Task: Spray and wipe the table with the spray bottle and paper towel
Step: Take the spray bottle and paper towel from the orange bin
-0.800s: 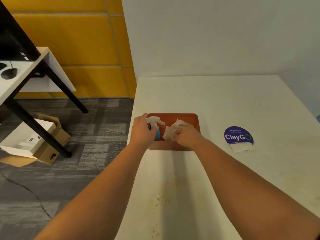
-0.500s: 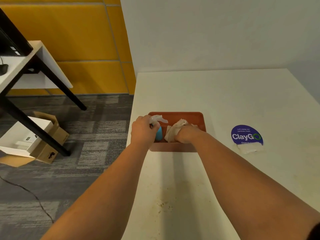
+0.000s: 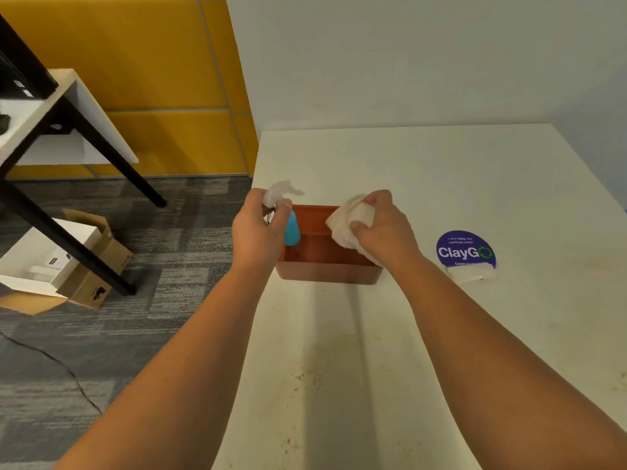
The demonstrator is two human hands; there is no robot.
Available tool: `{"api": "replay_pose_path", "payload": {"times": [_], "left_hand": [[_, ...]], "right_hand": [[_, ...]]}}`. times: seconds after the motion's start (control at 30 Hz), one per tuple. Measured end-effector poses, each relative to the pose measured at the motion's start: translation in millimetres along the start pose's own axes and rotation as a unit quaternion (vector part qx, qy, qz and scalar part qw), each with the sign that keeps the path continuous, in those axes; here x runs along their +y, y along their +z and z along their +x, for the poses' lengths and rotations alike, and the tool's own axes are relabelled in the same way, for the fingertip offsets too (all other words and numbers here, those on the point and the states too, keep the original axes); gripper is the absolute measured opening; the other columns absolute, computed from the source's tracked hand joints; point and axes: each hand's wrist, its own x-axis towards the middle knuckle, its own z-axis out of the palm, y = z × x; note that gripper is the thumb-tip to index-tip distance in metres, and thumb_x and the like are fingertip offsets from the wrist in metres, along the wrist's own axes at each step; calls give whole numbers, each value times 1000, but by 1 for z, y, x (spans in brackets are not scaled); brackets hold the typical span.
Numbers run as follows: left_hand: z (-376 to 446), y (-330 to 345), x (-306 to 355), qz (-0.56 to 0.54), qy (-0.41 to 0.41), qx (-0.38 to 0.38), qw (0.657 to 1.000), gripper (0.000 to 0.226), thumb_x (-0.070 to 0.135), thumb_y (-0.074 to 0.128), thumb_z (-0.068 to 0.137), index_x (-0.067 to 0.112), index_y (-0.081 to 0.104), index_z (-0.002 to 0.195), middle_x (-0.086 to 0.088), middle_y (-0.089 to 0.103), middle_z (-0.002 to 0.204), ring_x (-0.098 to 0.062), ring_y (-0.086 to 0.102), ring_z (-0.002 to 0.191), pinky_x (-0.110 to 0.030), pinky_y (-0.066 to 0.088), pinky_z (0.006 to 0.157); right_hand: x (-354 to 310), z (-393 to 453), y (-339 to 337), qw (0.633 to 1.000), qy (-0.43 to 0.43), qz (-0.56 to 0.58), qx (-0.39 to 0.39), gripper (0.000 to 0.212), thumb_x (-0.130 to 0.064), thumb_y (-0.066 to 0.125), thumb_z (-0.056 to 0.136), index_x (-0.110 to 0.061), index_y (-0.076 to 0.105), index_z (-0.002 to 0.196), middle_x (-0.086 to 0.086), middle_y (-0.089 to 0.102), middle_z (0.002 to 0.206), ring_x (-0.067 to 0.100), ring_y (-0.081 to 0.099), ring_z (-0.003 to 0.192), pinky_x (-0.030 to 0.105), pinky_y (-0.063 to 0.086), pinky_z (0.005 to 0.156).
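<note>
The left hand [image 3: 259, 228] has its grip closed around the spray bottle [image 3: 291, 228], held above the left end of the brown tray [image 3: 325, 271]. The right hand [image 3: 385, 228] clutches a bunched paper towel [image 3: 349, 222] over the tray's right end. The bottle seems clear of the tray floor. The tray sits on the white counter [image 3: 390, 334], left of a purple sticker [image 3: 465, 249].

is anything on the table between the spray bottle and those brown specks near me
Nothing visible. The spray bottle is in the left hand above the tray; the table between it and the specks is bare.
</note>
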Motion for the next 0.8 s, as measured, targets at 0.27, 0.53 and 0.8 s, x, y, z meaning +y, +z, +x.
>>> {"api": "replay_pose_path", "payload": {"times": [0.27,0.53,0.8], "left_hand": [[-56,8,46,-41,-11,2,999,15,53,50,95,38,51,91,1,65,90,-9,65,81,-33,53,72],[-140,33,67,-16,-100,-81,992,17,31,59,96,25,47,106,-3,57,104,-14,59,84,-33,49,78],[-217,58,77,39,-118,-130,984,37,30,66,91,24,50,124,1,56,117,-18,59,92,-30,45,77]], "right_hand": [[25,-36,-67,999,-35,1,35,34,-38,49,93,-22,49,123,1,61,113,15,55,90,25,40,76],[112,-100,-121,953,146,251,-85,31,-43,52,82,-24,63,104,6,68,102,26,66,91,37,55,75],[175,-146,-141,937,164,267,-152,53,-28,75,65,-25,56,114,1,63,107,21,62,96,34,53,69]]}}
